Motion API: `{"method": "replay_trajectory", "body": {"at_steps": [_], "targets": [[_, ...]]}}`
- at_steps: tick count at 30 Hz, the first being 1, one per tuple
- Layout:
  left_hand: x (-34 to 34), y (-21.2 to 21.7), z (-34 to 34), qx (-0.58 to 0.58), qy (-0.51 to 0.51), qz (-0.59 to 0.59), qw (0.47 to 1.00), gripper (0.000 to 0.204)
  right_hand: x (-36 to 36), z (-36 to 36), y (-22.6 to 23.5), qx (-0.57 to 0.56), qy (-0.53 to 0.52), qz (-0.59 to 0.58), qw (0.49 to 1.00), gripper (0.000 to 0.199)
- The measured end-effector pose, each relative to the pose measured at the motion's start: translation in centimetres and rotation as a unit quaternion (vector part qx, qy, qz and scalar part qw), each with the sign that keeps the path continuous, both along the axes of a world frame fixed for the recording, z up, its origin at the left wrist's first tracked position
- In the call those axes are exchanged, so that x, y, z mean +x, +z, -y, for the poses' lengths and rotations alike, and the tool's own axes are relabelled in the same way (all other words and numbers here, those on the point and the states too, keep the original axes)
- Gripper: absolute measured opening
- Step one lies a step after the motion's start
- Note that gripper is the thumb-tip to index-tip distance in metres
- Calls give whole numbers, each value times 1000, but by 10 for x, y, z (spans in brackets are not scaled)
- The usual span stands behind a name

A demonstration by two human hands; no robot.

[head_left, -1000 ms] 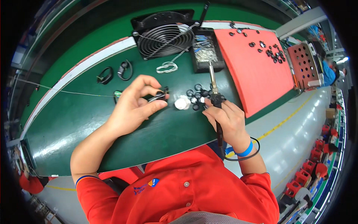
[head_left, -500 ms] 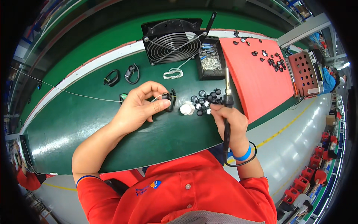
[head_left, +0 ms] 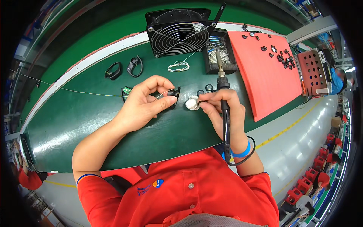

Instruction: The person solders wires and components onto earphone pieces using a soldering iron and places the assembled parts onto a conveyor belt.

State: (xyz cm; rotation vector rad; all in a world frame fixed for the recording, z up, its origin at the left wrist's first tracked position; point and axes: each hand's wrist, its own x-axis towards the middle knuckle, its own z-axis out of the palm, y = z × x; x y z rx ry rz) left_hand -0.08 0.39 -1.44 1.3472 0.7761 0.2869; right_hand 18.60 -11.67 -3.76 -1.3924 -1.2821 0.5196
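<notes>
The left hand (head_left: pixel 145 102) pinches a small black part (head_left: pixel 174 96) between thumb and forefinger; the part sticks out just past the fingertips, on the side toward the white lump (head_left: pixel 192 103). The other fingers curl above it, and a thin wire (head_left: pixel 162 94) runs from the part back under them. The heel of this hand rests on the green mat (head_left: pixel 75 121).

The right hand (head_left: pixel 223 109) is closed round a soldering iron (head_left: pixel 224 98), held like a pen: thumb and forefinger pressed to the black grip, the shaft rising away from the person past the knuckles, the cord trailing down along the wrist. Whether those same fingertips also hold something small I cannot tell. They sit touching or just beside the white lump, which lies on the mat between the two hands, just right of the black part.

Taking the white lump as the mark: a few black rings (head_left: pixel 206 89) lie just beyond it, partly hidden by the right hand. Farther beyond stands a black fan (head_left: pixel 177 36), with a coil of light wire (head_left: pixel 178 67) in front of it and a black tray (head_left: pixel 220 55) at its right. Two black earhooks (head_left: pixel 124 69) lie well to the left and beyond. A red pad (head_left: pixel 261 87) lies to the right, dotted with small black parts (head_left: pixel 281 56) at its far end.
</notes>
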Motion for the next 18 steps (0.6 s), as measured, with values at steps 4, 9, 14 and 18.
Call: {"method": "replay_trajectory", "body": {"at_steps": [4,9,14,18], "targets": [[-1,-3,-1,-1,1,6,1000,25,-2,-8,5,-5,21,142,990,28],[0,-5,-1,13,9,13,1000,26,-9,-14,-1,-30,3,119,992,28],[-1,-3,-1,3,2,7,1000,26,-10,-15,7,24,-30,269,962,31],[-3,1,2,-17,-6,12,1000,24,-12,-10,3,115,-11,280,953,34]]}}
